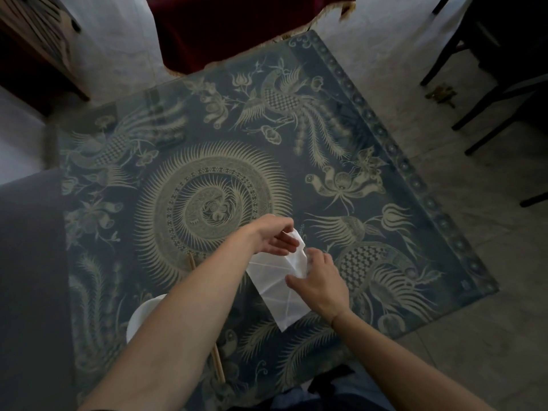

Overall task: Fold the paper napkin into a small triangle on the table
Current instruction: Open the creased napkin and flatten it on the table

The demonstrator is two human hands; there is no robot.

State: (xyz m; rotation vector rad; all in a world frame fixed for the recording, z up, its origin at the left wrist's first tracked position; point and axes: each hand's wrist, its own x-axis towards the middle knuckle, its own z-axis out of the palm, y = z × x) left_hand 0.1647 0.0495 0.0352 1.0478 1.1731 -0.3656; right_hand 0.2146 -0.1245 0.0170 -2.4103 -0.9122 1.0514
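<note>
Two bare forearms [184, 330] reach in low. The left hand [272, 237] has its grip pinched on the far corner of the creased white paper napkin [275, 283], and the right hand [321, 281] grips its bunched right edge. The napkin lies mid-fold on the blue phoenix-patterned glass worktop [207, 129], no small triangle yet, I'd judge. Pale tiled floor [489, 262] and dark wooden chairs [516, 31] stand around it.

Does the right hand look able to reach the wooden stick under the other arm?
Probably not easily: the left forearm lies across the stick, hiding its middle, and the right hand is busy on the napkin.
</note>
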